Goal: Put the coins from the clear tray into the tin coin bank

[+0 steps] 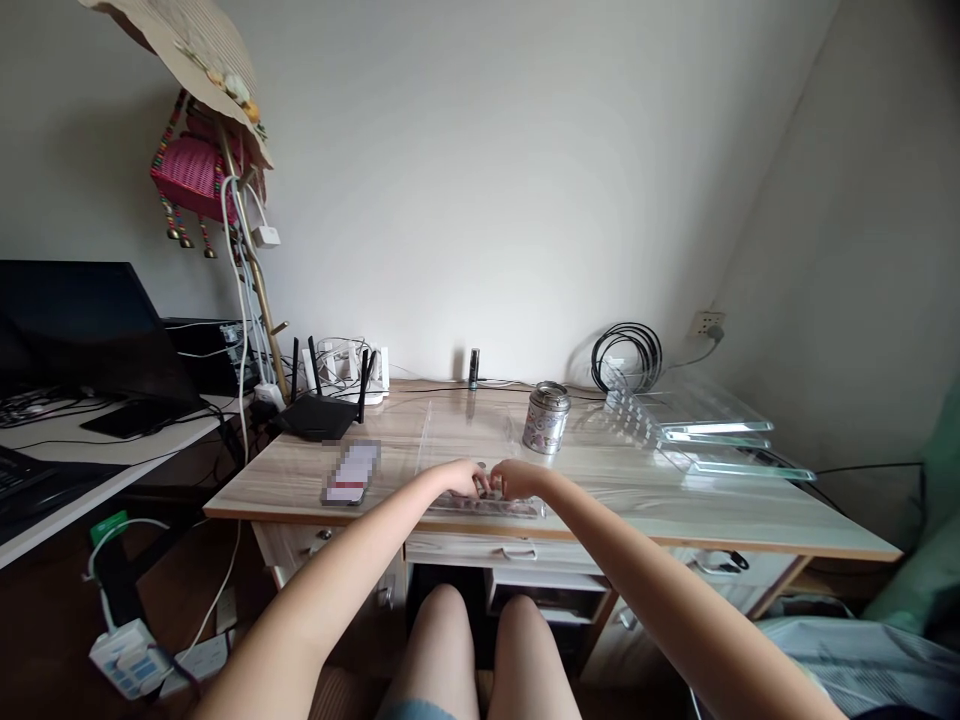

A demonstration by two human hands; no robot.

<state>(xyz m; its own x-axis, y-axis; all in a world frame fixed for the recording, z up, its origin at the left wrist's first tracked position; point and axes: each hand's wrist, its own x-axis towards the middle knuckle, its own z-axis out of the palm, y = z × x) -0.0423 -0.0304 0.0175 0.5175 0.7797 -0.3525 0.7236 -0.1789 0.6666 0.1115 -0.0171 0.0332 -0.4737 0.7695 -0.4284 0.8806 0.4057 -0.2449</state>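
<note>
My left hand and my right hand meet fingertip to fingertip over a clear plastic box that lies at the desk's front edge. Both hands have their fingers curled, and something small may be pinched between them; it is too small to make out. A patterned metal tin stands just beyond my right hand. A phone lies flat to the left of my left hand.
The wooden desk carries a black router, white chargers and cables at the back, a coiled black cable, and clear stacked trays at the right. A dark monitor stands on the left table. A power strip lies on the floor.
</note>
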